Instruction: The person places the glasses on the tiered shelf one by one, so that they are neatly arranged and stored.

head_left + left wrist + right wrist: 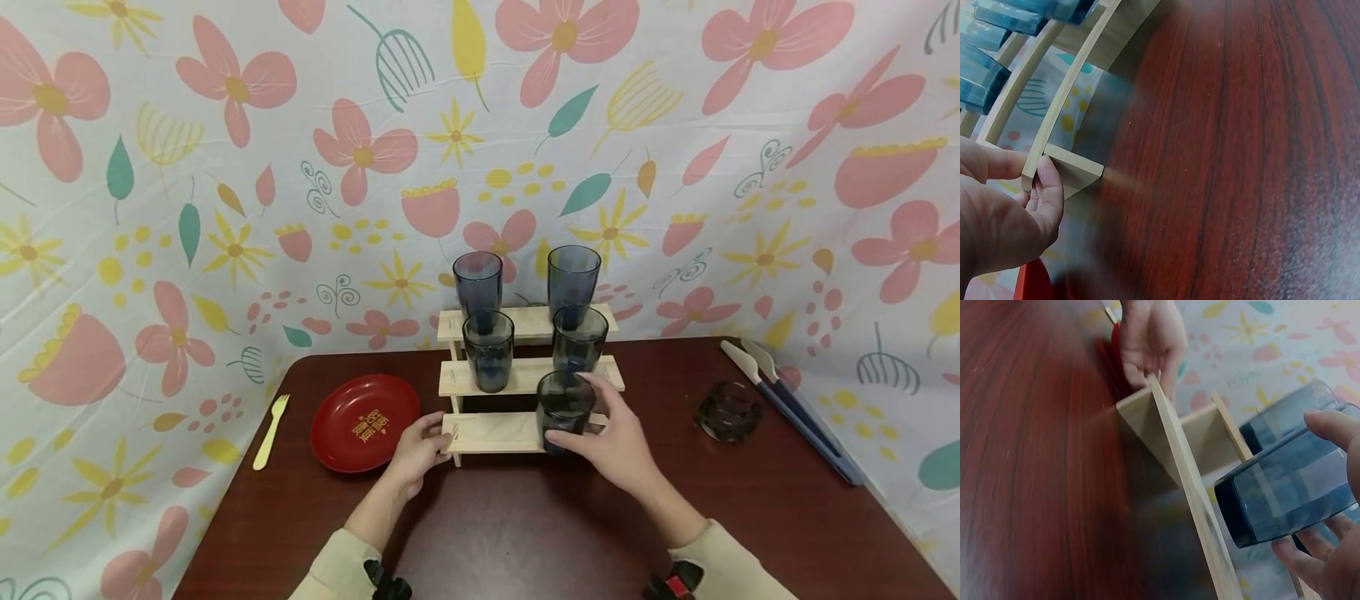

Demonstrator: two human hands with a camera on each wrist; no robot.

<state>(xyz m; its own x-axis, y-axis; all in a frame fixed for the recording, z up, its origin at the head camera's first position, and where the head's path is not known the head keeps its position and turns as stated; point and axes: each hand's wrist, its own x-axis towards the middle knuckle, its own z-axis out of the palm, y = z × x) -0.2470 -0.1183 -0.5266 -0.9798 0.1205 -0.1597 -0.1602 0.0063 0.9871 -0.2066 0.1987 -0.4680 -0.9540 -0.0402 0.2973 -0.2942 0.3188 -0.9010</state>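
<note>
A three-tier wooden rack (491, 432) stands on the table, its lowest board pinched at the left end by my left hand (418, 454). In the left wrist view, the thumb and fingers of that hand (1013, 209) lie on either side of the board. My right hand (618, 442) grips a dark blue-tinted glass (562, 400) at the right end of the lowest tier. In the right wrist view, the glass (1291, 487) is close to the board; whether its base touches is unclear. Two glasses (489, 354) stand on the middle tier and two taller-looking glasses (477, 279) on the top one.
Left of the rack lies a red plate (341, 425), with a pale yellow fork (271, 432) beyond it. To the right are a short dark glass bowl (729, 412) and two blue-handled utensils (798, 417), one a knife. A flowered cloth (360, 250) hangs behind the table.
</note>
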